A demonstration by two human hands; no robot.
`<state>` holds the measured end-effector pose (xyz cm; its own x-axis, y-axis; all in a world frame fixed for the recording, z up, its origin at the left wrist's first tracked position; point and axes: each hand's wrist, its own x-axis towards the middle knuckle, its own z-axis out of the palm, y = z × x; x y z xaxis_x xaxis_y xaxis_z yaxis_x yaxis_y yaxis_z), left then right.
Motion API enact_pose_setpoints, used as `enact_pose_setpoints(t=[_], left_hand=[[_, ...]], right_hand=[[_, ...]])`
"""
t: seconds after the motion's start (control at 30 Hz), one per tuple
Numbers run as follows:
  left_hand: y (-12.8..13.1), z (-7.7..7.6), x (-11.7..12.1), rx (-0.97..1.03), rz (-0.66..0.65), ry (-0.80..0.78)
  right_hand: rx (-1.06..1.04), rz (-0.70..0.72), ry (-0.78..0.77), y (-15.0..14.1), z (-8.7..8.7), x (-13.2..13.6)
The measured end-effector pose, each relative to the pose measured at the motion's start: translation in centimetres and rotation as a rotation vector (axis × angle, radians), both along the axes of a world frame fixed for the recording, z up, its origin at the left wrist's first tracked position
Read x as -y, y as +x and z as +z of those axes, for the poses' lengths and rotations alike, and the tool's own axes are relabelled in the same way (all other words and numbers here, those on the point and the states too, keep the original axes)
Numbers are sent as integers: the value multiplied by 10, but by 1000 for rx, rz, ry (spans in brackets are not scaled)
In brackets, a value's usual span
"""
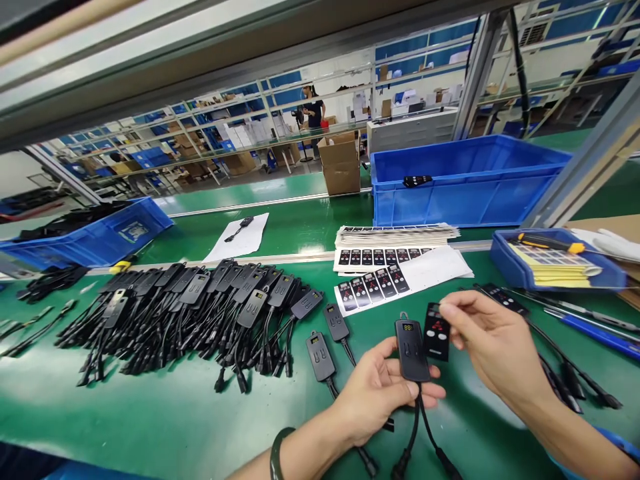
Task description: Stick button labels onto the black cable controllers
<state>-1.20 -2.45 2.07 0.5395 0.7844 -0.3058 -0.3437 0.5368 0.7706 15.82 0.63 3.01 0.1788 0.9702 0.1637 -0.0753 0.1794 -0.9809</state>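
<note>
My left hand (373, 390) grips a black cabled controller (412, 357) with a small display and a wire loop on top; its two leads hang down toward the green bench. Just to its right, my right hand (493, 337) pinches a black sticker (437, 333) with red marks and pale dots by its upper corner. The sticker's left edge is close against the controller; I cannot tell if they touch. Two similar controllers (320, 357) lie left of my left hand. Beyond my hands lies a sheet of the same stickers (373, 287), partly bare.
A large pile of controllers (195, 290) covers the bench's left. Sticker sheets (395, 236) are stacked below a big blue bin (450, 200). At right are a small blue tray (555, 280), a cutter (550, 241), pens (595, 330) and another controller (505, 298).
</note>
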Motion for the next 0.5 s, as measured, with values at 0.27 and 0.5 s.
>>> enact_pose_setpoints(t=[0.27, 0.5], left_hand=[[-2, -1, -1, 2, -1, 28], [-2, -1, -1, 7, -9, 18]], right_hand=[[170, 217, -71, -13, -6, 8], [131, 277, -97, -13, -11, 6]])
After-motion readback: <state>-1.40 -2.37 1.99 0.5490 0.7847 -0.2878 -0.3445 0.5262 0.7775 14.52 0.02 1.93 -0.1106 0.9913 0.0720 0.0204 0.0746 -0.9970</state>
